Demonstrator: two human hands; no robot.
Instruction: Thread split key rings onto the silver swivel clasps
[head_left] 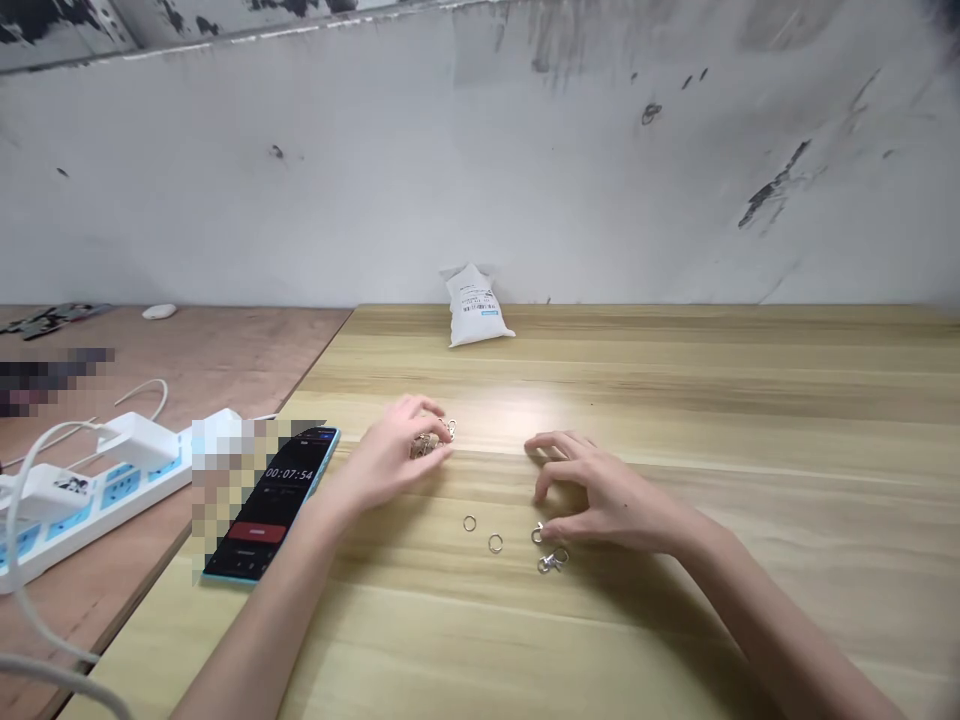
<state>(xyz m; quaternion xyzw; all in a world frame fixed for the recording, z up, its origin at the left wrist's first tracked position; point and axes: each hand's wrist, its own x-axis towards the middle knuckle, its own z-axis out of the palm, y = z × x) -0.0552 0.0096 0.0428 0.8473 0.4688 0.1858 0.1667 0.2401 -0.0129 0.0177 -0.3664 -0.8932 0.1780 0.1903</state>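
Observation:
My left hand (pixel 394 450) curls round a small tan item (pixel 424 446) with metal parts, its thumb and fingers on either side. A silver clasp (pixel 451 428) shows beyond the fingertips; the palm hides part of the item. My right hand (pixel 600 490) hovers low over the table with its fingers apart and bent. Its thumb tip is at a small metal clasp (pixel 537 533), partly covered, and I cannot tell whether they touch. Just below lies a silver swivel clasp (pixel 553 561). Between the hands rest a split ring (pixel 469 523) and another metal ring (pixel 496 543).
A white printed pouch (pixel 477 308) stands near the wall. Left of my left arm lies a phone (pixel 274 510) showing a timer. A white power strip (pixel 112 500) with chargers and cables sits on the brown table (pixel 247 350) at left.

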